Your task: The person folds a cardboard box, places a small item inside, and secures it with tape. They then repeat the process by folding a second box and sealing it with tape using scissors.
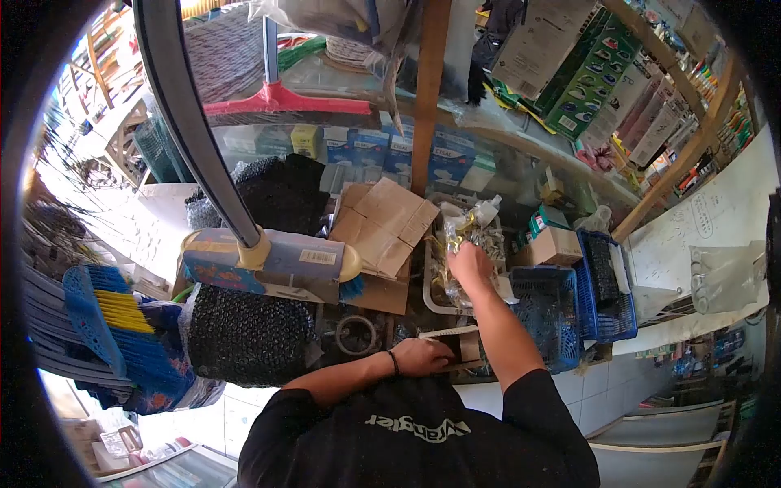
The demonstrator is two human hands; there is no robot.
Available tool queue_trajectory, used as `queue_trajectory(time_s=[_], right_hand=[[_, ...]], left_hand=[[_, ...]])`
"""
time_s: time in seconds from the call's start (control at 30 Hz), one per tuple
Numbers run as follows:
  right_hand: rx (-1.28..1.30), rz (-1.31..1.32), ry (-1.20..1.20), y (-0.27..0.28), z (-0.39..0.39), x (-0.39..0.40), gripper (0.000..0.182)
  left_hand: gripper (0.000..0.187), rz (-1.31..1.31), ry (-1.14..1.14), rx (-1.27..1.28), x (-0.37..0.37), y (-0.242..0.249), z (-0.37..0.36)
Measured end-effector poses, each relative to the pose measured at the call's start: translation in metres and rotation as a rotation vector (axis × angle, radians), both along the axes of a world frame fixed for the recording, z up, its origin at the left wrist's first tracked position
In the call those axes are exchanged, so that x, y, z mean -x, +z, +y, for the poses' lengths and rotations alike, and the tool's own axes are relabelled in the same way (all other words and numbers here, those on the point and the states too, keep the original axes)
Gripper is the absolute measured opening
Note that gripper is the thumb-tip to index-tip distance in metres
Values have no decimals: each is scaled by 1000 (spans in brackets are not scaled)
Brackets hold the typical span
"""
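My right hand point(471, 265) is closed on a clear plastic packet point(460, 228) with shiny gold-coloured pieces showing in it. It is over a white tray point(429, 281) heaped with more clear packets and metal-looking parts. Close to my body, my left hand point(423, 356) curls over the left end of a small open cardboard box point(469, 345). Its fingertips are partly hidden, and the box's inside looks dark there. Left of that hand lies a pale ring-shaped roll point(355, 334).
Flattened cardboard point(386, 220) lies left of the tray, blue plastic baskets point(545, 313) right. A broom head point(268, 264) and black mesh roll point(248, 333) crowd the left. A wooden post point(429, 98) rises behind, with a pink squeegee point(285, 101) and blue boxes point(370, 149).
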State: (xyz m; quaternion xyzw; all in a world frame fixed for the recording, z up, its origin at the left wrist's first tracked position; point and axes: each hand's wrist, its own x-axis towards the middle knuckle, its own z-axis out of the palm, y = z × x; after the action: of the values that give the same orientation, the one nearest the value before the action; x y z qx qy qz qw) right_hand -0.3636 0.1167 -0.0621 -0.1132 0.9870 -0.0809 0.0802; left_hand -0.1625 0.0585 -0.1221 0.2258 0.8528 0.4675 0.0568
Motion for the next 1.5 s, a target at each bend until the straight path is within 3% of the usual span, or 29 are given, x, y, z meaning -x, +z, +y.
queue_trajectory(time_s=[0.23, 0.47, 0.57, 0.87, 1.0, 1.17, 1.3, 1.43, 1.5], right_hand=[[152, 55, -90, -14, -2, 8, 28], [753, 158, -139, -25, 43, 18, 20], [1316, -153, -233, -5, 70, -11, 15], [1613, -579, -410, -5, 134, -105, 13], [1590, -780, -459, -5, 128, -136, 14], [1676, -831, -401, -52, 110, -158, 17], [1173, -466, -153, -44, 101, -165, 18], [1250, -391, -180, -35, 102, -167, 18], [1127, -282, -135, -34, 106, -162, 21]], left_hand=[[22, 29, 80, 180, -10, 0, 5], [22, 32, 179, 184, -22, 4, -9], [21, -6, 269, 101, -27, -1, -8], [67, -66, 306, 115, -28, 7, -2], [79, -65, 341, 121, -28, 9, 1], [91, -65, 400, 91, -27, 10, 3], [100, -105, 413, 48, -27, 9, 0], [101, -75, 457, 73, -26, 4, 1], [102, -101, 465, 70, -25, 5, 0]])
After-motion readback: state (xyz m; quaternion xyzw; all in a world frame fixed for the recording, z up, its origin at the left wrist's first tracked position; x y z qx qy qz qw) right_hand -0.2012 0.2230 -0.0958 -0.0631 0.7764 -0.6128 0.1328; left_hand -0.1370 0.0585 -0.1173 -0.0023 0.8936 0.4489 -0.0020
